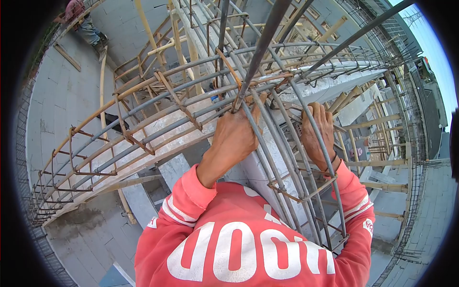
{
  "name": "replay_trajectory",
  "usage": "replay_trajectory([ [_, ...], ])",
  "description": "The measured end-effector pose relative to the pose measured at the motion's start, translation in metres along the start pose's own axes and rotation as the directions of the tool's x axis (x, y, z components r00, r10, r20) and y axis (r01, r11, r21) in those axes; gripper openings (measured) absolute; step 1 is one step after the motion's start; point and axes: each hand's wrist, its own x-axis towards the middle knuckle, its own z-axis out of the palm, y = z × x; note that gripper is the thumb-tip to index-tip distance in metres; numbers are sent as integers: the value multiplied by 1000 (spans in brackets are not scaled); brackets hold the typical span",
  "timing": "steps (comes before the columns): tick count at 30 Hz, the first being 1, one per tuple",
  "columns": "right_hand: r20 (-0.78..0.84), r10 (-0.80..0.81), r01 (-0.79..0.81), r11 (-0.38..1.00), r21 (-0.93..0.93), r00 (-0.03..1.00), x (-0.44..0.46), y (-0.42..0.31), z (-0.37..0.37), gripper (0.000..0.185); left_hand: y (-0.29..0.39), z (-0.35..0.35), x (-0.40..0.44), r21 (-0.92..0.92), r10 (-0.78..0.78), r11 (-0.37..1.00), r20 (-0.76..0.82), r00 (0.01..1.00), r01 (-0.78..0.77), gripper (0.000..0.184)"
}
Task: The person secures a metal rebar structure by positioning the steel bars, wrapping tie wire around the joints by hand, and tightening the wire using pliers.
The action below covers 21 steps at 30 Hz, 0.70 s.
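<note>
My left hand (234, 133) is closed at the crossing of the bars, its fingers against a steel bar (260, 52) that rises from the joint. A bent rusty piece (230, 67) stands just above this hand. To the right, my right hand (317, 134) has its fingers curled inside the rebar cage (291, 177), beside a long bar. Between the hands, a dark metal tool (287, 106) is partly hidden by bars, and its far end reaches towards my right fingers. What exactly the right fingers grip is hidden.
A curved rebar cage (138, 122) sweeps left over a pale concrete beam (162, 138). Several upright bars cross the upper view. Timber props (382, 162) stand below on the right. At the upper left, another person (88, 28) is on the grey block surface (67, 100).
</note>
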Motion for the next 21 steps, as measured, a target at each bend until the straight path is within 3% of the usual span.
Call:
replay_trajectory([
  [2, 84, 15, -16, 1000, 5, 996, -1, 1, -2, 16, -2, 3, 0, 69, 54, 996, -59, 997, -50, 75],
  [6, 116, -27, 18, 997, 80, 993, 4, 9, -8, 22, 3, -3, 1, 74, 18, 997, -37, 999, -16, 76],
  [9, 176, -133, 88, 967, 240, 976, 8, 21, -9, 29, 2, -3, 1, 33, -12, 999, -5, 1000, 12, 76],
  [15, 427, -164, 44, 960, 277, 889, 14, 32, -14, 42, 3, -4, 1, 62, -36, 998, 42, 998, 33, 72],
  [17, 529, -206, -139, 830, 540, 823, 17, 36, -18, 53, 3, -3, 1, 60, -22, 998, 23, 999, 21, 71],
  [18, 531, -202, -144, 830, 539, 823, 23, 37, -25, 53, 3, -3, 1, 58, -16, 998, 18, 1000, 15, 71],
  [21, 640, -292, -384, 601, 701, 710, 46, 45, -36, 45, 5, -5, 3, 18, 23, 1000, -72, 997, -22, 69],
])
